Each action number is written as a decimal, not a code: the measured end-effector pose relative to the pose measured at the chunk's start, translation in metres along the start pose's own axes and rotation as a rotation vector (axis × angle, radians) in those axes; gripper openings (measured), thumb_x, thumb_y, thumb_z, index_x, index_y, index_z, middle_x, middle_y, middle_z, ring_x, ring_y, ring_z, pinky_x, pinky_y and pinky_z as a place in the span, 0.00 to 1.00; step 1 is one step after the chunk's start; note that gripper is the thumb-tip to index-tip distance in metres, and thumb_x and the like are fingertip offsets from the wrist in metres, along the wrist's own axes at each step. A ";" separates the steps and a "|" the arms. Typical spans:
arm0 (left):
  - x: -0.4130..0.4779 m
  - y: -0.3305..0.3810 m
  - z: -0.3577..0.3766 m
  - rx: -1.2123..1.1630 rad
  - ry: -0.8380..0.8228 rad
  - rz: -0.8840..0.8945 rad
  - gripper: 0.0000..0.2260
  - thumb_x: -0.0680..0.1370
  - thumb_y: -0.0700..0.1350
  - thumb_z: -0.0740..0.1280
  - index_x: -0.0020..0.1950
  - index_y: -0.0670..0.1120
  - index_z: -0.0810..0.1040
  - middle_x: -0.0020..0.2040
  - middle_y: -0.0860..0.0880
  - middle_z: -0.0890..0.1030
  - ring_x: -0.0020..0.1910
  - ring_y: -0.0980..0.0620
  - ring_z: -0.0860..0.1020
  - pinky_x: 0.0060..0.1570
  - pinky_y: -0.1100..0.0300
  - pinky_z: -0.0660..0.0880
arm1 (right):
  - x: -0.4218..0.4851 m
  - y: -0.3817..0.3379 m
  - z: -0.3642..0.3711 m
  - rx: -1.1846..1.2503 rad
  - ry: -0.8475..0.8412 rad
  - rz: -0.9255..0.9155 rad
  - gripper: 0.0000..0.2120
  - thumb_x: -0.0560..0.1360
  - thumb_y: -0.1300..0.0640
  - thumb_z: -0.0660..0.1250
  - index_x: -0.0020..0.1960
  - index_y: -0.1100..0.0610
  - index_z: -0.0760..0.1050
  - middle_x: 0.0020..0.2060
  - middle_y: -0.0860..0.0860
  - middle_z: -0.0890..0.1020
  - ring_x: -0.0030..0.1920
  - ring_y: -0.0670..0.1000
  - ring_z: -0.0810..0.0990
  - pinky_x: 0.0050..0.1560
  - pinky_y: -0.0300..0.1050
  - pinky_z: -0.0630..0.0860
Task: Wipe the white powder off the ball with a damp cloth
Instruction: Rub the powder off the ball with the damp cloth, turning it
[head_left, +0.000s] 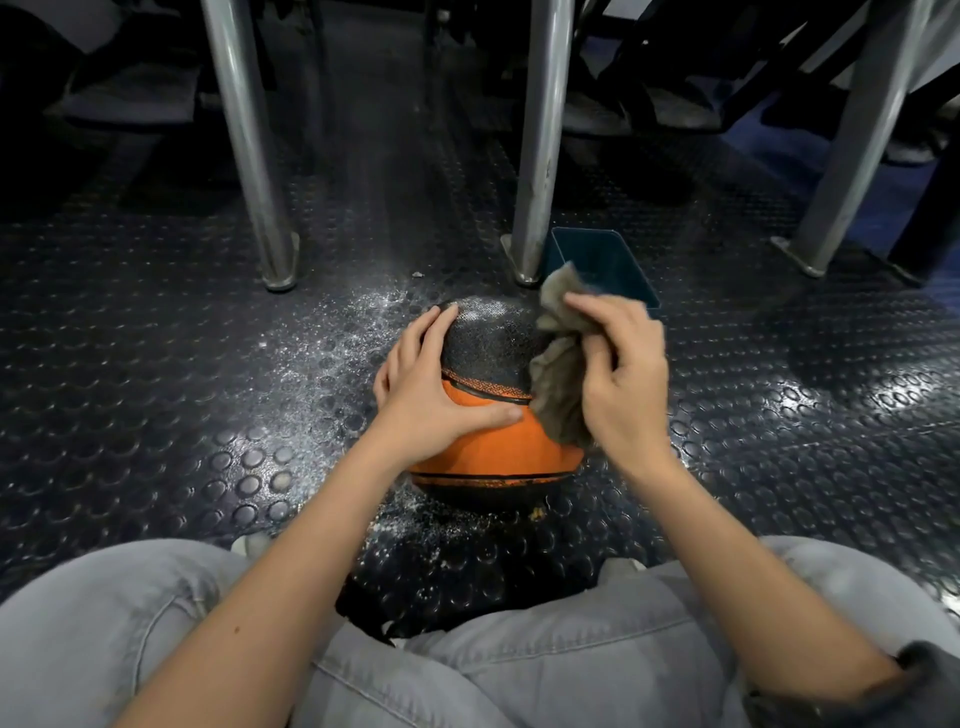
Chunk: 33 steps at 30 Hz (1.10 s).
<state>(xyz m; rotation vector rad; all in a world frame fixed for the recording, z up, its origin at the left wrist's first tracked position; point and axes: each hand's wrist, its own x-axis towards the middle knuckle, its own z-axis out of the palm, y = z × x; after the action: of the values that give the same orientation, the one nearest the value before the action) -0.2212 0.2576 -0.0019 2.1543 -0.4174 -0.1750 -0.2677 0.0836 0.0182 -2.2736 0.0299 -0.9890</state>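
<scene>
- Basketball (493, 431) on the floor (156, 364), dead ahead; left hand (431, 384) spread flat on it, steadying.
- Right hand (618, 374) clutches the cloth (558, 384) against its right side.
- White powder (480, 312) sits on the far crown, up-left of the cloth.

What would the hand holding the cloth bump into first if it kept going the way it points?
Probably the basketball: the right hand points left at its black top panel, with the cloth it grips touching first. Depth is unclear.
</scene>
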 end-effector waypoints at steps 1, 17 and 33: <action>0.000 0.000 -0.001 0.000 -0.001 -0.001 0.53 0.54 0.70 0.71 0.75 0.62 0.51 0.74 0.62 0.50 0.74 0.56 0.49 0.73 0.42 0.46 | 0.002 -0.004 -0.004 -0.017 0.103 -0.012 0.17 0.74 0.70 0.57 0.58 0.59 0.77 0.54 0.52 0.76 0.54 0.54 0.72 0.57 0.30 0.61; 0.001 0.002 0.002 0.004 0.029 0.019 0.55 0.51 0.75 0.64 0.75 0.62 0.52 0.74 0.61 0.52 0.74 0.55 0.50 0.73 0.42 0.48 | -0.015 0.008 0.016 -0.116 -0.117 -0.010 0.20 0.74 0.65 0.52 0.57 0.55 0.77 0.54 0.54 0.78 0.50 0.58 0.72 0.54 0.45 0.70; 0.002 -0.001 0.001 0.004 0.026 0.013 0.51 0.55 0.70 0.69 0.75 0.62 0.52 0.75 0.60 0.51 0.75 0.54 0.49 0.74 0.41 0.47 | 0.011 -0.006 -0.012 -0.054 0.233 -0.008 0.20 0.70 0.73 0.54 0.56 0.62 0.77 0.52 0.55 0.77 0.52 0.52 0.71 0.55 0.35 0.64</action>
<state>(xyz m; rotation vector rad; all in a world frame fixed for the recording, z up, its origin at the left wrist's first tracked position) -0.2199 0.2563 -0.0034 2.1550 -0.4171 -0.1382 -0.2693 0.0784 0.0350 -2.1965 0.1485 -1.2667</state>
